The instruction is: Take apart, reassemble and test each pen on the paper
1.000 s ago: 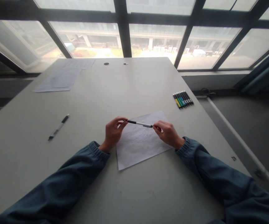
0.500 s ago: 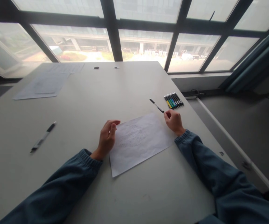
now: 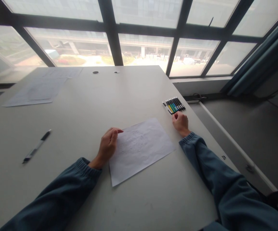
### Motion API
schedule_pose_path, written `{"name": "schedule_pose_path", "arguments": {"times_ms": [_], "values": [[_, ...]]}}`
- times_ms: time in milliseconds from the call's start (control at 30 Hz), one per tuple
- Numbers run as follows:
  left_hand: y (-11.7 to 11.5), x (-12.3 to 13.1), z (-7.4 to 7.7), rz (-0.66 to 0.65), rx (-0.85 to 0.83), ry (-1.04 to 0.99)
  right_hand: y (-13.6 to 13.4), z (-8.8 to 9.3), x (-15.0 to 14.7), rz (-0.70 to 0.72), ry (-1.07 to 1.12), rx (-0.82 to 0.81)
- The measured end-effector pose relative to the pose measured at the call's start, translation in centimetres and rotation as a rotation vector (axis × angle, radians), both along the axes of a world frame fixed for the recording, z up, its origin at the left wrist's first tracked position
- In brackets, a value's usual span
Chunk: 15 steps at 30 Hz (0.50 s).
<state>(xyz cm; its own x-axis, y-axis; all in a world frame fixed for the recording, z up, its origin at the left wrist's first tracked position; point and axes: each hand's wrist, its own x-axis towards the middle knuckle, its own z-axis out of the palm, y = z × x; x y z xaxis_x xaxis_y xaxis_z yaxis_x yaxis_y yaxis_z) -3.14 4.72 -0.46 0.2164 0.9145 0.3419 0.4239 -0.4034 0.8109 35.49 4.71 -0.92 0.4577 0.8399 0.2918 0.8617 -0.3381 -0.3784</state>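
Note:
My right hand [image 3: 180, 123] is closed in a pinch at the near end of a white-and-black pen [image 3: 167, 108]. This pen lies along the left side of a row of markers [image 3: 175, 104] with yellow, green, blue and black barrels. A sheet of white paper [image 3: 143, 150] with faint sketched marks lies at an angle in front of me. My left hand [image 3: 107, 145] rests on its side at the sheet's left edge, fingers loosely stretched and curved over the paper, holding nothing.
Another pen [image 3: 36, 147] lies far to the left on the white table [image 3: 100, 102]. Several paper sheets [image 3: 39, 91] overlap at the back left corner. A small dark bit [image 3: 223, 157] sits by the right edge. Windows rise behind the table.
My right hand has brought the white-and-black pen rightward, from a spot apart on the left to beside the marker row. My left hand stays by the paper. The view has shifted slightly.

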Motion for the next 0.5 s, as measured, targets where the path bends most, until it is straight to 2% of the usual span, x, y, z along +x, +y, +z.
{"name": "schedule_pose_path", "arguments": {"times_ms": [300, 500], "values": [[0.04, 0.21, 0.51, -0.041, 0.002, 0.091, 0.25, -0.13, -0.48, -0.084, -0.028, -0.107], [0.03, 0.31, 0.58, -0.047, -0.001, 0.103, 0.44, -0.04, -0.41, -0.091, -0.005, -0.112]]}}
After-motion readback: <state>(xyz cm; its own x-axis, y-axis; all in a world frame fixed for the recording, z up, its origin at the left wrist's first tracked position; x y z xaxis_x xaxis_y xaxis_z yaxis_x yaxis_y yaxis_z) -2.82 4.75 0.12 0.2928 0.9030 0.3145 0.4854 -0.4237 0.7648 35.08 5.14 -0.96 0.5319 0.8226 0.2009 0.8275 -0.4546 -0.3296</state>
